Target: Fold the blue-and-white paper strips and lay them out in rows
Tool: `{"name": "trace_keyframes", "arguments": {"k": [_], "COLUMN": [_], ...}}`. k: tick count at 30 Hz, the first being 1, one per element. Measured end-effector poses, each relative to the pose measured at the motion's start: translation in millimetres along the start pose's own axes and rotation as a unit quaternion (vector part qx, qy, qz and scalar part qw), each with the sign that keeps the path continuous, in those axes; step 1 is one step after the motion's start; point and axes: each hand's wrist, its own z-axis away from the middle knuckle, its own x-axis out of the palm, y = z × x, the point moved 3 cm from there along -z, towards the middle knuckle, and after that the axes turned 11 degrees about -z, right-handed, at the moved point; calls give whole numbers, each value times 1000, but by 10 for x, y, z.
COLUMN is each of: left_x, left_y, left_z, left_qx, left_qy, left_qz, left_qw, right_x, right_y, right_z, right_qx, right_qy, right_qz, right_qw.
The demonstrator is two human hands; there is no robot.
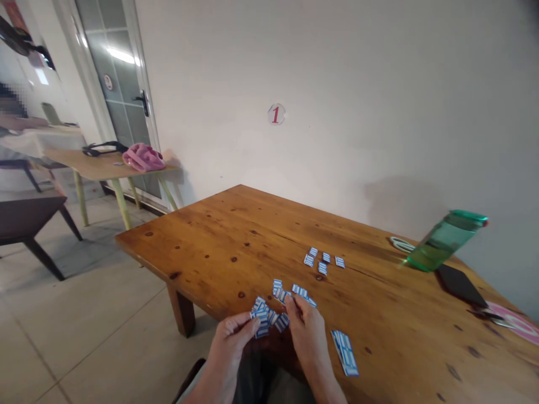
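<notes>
My left hand [231, 338] is closed near the table's front edge, thumb and fingers pinching a blue-and-white striped label piece [261, 326]. Just to its right my right hand [308, 330] has its fingertips pinched together at a small striped piece [282, 295]; its fingers partly cover that piece. Between and beyond both hands lie loose label pieces [281, 322], some overlapping. More labels [300, 290] rest just behind my right fingers. Several small pieces [322, 268] are spread out farther back. A stack of longer striped label sheets [346, 353] lies right of my right hand.
The wooden table [219, 241] reaches to the white wall. At its right are a tilted green bottle [446, 241], a white cable [402, 244], a dark flat case [461, 285], scissors [490, 316] and a pink disc [520, 325]. A chair [29, 219] stands left.
</notes>
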Motion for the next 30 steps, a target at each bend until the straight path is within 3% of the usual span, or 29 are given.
{"name": "trace_keyframes", "arguments": {"k": [4, 8, 11, 21, 27, 30], "left_x": [-29, 6, 40, 82, 38, 55], "left_y": [-29, -39, -15, -33, -64, -123], "left_z": [-14, -24, -5, 44, 0, -15], "left_qx": [-13, -10, -12, -49, 5, 4], "left_qy": [-9, -44, -55, -30, -22, -40], "left_qz": [6, 1, -7, 14, -23, -15], "left_qw": [1000, 999, 998, 998, 999, 999], "right_x": [-32, 62, 68, -175, -112, -20], "right_y": [-33, -6, -16, 68, 158, 115], "right_z": [12, 95, 139, 239, 394, 475], "right_qx": [-47, 9, 36, 75, 120, 133], "right_qy": [5, -126, -167, -66, 13, 17], "right_qz": [30, -42, -75, -216, -290, -317], "right_qw": [998, 991, 982, 971, 949, 939]}}
